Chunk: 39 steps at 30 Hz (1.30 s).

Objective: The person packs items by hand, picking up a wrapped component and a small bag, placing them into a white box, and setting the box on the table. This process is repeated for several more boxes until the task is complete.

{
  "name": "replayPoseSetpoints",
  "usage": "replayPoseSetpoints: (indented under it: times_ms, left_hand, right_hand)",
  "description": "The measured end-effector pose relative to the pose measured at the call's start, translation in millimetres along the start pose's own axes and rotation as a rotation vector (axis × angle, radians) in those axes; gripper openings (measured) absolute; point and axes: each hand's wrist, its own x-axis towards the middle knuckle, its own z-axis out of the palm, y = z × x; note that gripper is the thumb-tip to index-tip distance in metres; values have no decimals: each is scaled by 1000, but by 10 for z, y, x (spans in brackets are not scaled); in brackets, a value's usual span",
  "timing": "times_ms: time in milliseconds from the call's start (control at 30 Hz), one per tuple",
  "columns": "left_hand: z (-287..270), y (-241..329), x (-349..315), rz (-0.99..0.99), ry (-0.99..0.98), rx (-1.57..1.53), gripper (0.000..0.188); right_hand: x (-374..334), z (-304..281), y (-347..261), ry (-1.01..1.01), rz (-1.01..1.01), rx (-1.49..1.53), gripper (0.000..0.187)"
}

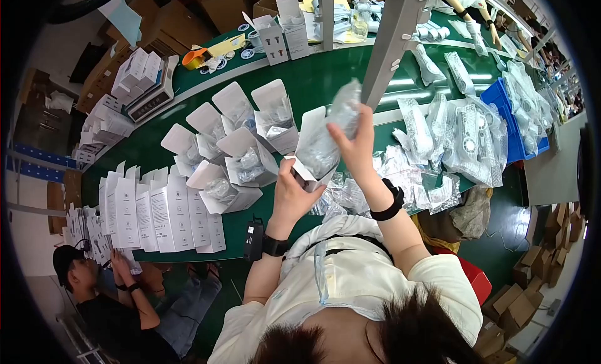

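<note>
An open white carton is gripped near its lower end by my left hand, thumb and fingers around its walls. In my right hand is a bubble-wrapped item, tilted over the carton's opening. Its lower part appears to sit inside or against the carton; the wrap hides what it contains. Left of my hands stand several open cartons with wrapped contents showing. Small clear plastic packets lie close to my right wrist.
Upright flat cartons line the table's left front. A metal post rises just beyond my right hand. More bubble-wrapped items lie right, beside a blue bin. An orange tape dispenser sits at the back. A seated person works lower left.
</note>
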Motion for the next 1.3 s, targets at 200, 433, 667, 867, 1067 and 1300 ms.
replayPoseSetpoints:
  times_ms: [200,433,667,867,1067,1300]
  left_hand:
    - [107,-380,-99,228,222,-73,83]
    - [112,-711,-634,108,311,-82,80]
    - [-200,-311,-553,-47,354,-33,63]
    - [-370,-93,-410,-101,224,149,28]
    - [-387,-63,-353,-153,184,253,17]
    - [-418,-105,-257,-153,316,174,9]
  right_hand:
    - [-105,-245,146,-271,-507,-294,33]
    - [-497,-270,1420,-616,-91,-868,29]
    - [-339,-297,1571,-1005,42,-692,25]
    - [-268,-438,1192,-648,140,15,9]
    - [-154,-35,28,-264,-26,266,6]
    - [-581,598,119,-348,-233,224,16]
